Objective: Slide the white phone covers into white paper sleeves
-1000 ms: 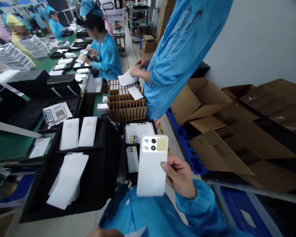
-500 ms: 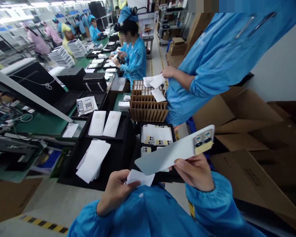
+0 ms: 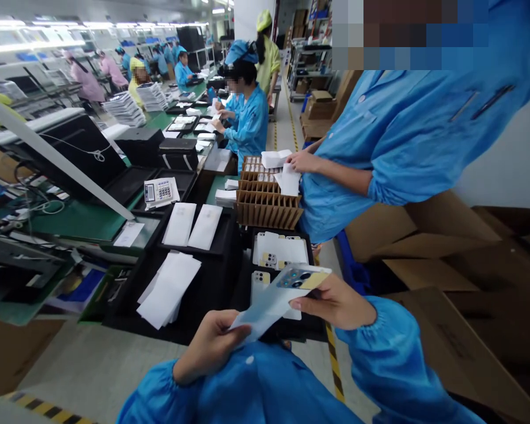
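Note:
My right hand [image 3: 335, 303] grips a white phone back cover [image 3: 287, 287] with camera rings and a yellow tab, held nearly flat. My left hand [image 3: 212, 347] pinches the cover's near end, where a white paper sleeve [image 3: 247, 321] lies against it. Both hands hover above a black tray [image 3: 311, 250] holding more white back covers [image 3: 276, 250]. To its left, white paper sleeves [image 3: 170, 288] lie on another black tray [image 3: 203, 294].
A cardboard divider box [image 3: 267, 206] stands beyond the tray. A person in a blue coat [image 3: 380, 147] stands at the right, hands at the box. Open cartons [image 3: 424, 235] lie at the right. A calculator [image 3: 161, 191] rests on the green bench; more workers sit further back.
The cover has tilted from upright to nearly flat and come lower. My left hand rose into view with a sleeve and now meets the cover's near end.

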`<state>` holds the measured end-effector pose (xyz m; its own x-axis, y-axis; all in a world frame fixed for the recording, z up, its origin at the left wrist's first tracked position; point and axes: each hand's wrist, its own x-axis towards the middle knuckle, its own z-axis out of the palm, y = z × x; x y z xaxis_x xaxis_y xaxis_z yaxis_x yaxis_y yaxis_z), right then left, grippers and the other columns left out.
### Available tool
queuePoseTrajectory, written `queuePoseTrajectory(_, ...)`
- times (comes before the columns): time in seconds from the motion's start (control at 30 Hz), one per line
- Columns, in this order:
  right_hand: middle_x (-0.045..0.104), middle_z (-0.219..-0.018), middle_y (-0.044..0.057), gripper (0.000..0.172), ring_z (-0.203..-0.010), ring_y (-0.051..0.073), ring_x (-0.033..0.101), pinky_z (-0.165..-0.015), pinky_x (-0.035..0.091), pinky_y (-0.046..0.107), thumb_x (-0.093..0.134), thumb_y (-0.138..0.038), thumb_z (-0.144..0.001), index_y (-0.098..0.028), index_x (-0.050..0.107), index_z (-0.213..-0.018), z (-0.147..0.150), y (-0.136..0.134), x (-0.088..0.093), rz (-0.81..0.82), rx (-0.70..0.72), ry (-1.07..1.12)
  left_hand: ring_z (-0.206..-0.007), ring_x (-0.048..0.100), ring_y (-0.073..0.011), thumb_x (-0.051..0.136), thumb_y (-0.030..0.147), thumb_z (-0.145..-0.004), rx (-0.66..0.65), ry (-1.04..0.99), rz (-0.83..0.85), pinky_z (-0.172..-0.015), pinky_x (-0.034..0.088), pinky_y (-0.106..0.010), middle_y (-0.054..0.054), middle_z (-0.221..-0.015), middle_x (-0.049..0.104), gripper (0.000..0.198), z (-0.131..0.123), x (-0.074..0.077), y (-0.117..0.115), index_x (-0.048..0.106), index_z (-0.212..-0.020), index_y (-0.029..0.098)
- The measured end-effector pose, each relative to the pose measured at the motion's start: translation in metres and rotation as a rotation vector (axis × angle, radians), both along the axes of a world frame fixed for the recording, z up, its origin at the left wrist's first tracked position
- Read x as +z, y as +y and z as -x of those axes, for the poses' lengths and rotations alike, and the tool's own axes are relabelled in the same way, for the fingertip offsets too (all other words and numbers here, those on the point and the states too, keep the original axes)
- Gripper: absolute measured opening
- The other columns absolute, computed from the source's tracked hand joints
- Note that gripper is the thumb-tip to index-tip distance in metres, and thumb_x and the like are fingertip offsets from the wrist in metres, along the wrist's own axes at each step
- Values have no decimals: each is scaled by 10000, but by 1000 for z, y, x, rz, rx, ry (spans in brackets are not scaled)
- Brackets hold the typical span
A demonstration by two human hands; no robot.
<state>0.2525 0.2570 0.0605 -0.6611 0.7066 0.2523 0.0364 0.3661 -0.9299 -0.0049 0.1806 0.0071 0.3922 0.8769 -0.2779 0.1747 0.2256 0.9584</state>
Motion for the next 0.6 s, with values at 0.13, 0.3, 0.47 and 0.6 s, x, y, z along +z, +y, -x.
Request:
queuePoseTrajectory(0.13,741,-916,67,230,-892,191,681,-860,544,311,656,-291,-841,-153,700,-1019,7,7,-9,105,33,38,-564,415,-100,577,539,-840,37,-15,53,-516,300,-232,8,-621,503,458,0,-2,-1,639,-685,113)
queuePoseTrajectory(0.3,736,-938,69,238,-879,201,687,-814,559,340,657,-321,-826,-144,686,-982,25,4,-29,241,118,-39,-513,427,-94,639,583,-774,138,-67,113,-494,305,-227,19,-555,512,484,-4,-3,0,630,-682,108)
queuePoseTrajectory(0.47,699,-972,10,716,-829,139,681,-715,550,274,724,-256,-783,-269,331,-1381,29,4,-38,439,8,222,-469,442,-90,688,568,-741,226,-144,145,-476,303,-225,10,-513,542,483,-9,-6,2,628,-640,100)
queuePoseTrajectory(0.6,684,-790,-28,580,-671,96,646,-612,496,216,676,-280,-830,-234,371,-1321,34,8,-36,458,-17,247,-628,620,-169,741,504,-684,182,-524,273,-590,448,-267,-74,-752,701,462,-14,-12,2,695,-914,107)
